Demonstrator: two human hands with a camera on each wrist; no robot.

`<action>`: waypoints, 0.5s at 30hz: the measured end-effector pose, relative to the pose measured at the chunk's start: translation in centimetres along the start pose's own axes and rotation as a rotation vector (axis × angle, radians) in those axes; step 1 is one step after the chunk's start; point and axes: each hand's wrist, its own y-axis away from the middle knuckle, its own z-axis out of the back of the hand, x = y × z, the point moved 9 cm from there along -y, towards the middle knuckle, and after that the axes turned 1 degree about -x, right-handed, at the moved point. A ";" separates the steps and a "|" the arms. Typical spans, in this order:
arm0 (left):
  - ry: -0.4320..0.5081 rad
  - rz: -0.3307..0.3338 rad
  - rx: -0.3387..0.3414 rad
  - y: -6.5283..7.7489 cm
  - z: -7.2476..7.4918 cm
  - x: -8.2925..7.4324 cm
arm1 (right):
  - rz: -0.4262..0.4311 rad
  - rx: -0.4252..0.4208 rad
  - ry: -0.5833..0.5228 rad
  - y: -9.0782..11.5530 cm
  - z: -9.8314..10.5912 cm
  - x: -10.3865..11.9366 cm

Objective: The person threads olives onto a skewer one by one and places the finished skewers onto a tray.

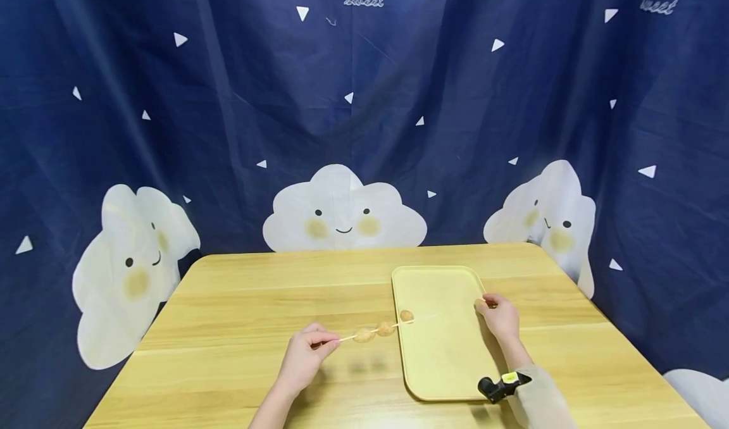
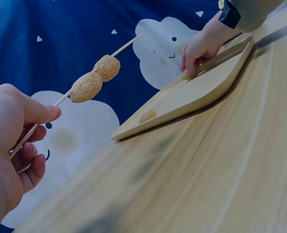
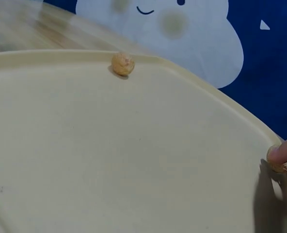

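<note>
My left hand point(image 1: 304, 356) pinches the blunt end of a thin wooden skewer point(image 2: 126, 46) between thumb and fingers. Two wrinkled golden-brown balls point(image 2: 87, 87) are threaded on it, side by side, with the bare tip sticking out beyond them toward the tray. My right hand point(image 1: 501, 320) is at the right rim of the pale yellow tray point(image 1: 441, 366), pinching another golden-brown ball point(image 3: 278, 160) between thumb and fingers. One more loose ball point(image 3: 123, 64) lies on the tray by its left rim; the skewer passes over this side in the head view.
The tray lies on a light wooden table point(image 1: 239, 302). Behind the table hangs a dark blue curtain point(image 1: 319, 131) with white clouds and triangles. A black wrist strap with a camera point(image 1: 501, 388) sits on the right forearm, above the tray's near right corner.
</note>
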 end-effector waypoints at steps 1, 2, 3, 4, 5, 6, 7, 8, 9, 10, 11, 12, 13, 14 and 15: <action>-0.003 -0.002 0.000 0.0 0.0 0.0 | -0.006 0.007 -0.004 0.0 0.1 0.0; -0.005 -0.001 0.003 0.1 0.0 0.1 | -0.016 0.012 -0.008 0.1 0.2 -0.1; -0.007 0.002 0.008 0.1 -0.1 0.2 | -0.027 0.017 -0.011 0.1 0.3 -0.2; -0.009 0.004 0.012 0.1 -0.1 0.2 | -0.036 0.020 -0.013 0.2 0.4 -0.3; -0.010 0.008 0.017 0.1 -0.2 0.3 | -0.049 0.025 -0.021 0.2 0.5 -0.4; -0.013 0.012 0.021 0.2 -0.2 0.4 | -0.061 0.029 -0.025 0.3 0.6 -0.5; -0.018 0.016 0.024 0.2 -0.2 0.5 | -0.068 0.030 -0.029 0.3 0.7 -0.5; -0.021 0.022 0.027 0.2 -0.2 0.5 | -0.073 0.031 -0.034 0.4 0.7 -0.4; -0.023 0.025 0.027 0.3 -0.2 0.6 | -0.076 0.032 -0.040 0.4 0.8 -0.3; -0.026 0.025 0.025 0.3 -0.1 0.6 | -0.077 0.034 -0.048 0.5 0.8 -0.2; -0.028 0.025 0.022 0.3 0.0 0.7 | -0.077 0.035 -0.058 0.5 0.9 0.0; -0.030 0.024 0.019 0.3 0.1 0.7 | -0.078 0.035 -0.064 0.6 0.9 0.2; -0.029 0.025 0.016 0.3 0.1 0.7 | -0.077 0.035 -0.077 0.7 0.9 0.3; -0.027 0.025 0.013 0.4 0.2 0.7 | -0.082 0.036 -0.094 0.7 1.0 0.5; -0.026 0.026 0.010 0.4 0.3 0.6 | -0.091 0.040 -0.114 0.8 1.0 0.6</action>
